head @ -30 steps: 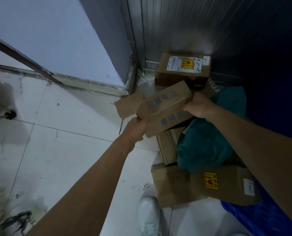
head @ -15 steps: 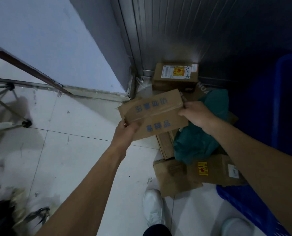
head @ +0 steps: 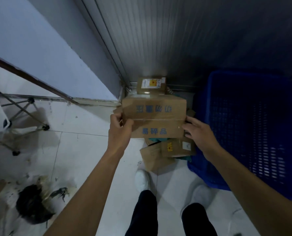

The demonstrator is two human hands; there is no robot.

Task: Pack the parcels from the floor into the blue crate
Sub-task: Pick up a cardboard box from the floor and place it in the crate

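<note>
**Brown parcel held level above the floor pile**

At 12 o'clock a brown cardboard parcel point(head: 154, 116) hangs level in the air between both hands, clear of the floor and just left of the blue crate point(head: 244, 120). Blue characters run across its top, split by a seam line. The left hand point(head: 119, 128) clasps its left end, fingers curled round the edge. The right hand point(head: 198, 132) presses its right end with fingers spread and nearly straight.

White shoes point(head: 142, 180) stand on pale floor tiles point(head: 83, 154) at 6 o'clock, with dark debris point(head: 32, 208) at 7. Beneath the held box lies a yellow-stickered parcel point(head: 175, 148). The perforated crate stands at 2 o'clock. A labelled parcel point(head: 150, 87) sits farther off at 12, against a ribbed metal wall point(head: 167, 40).
</note>
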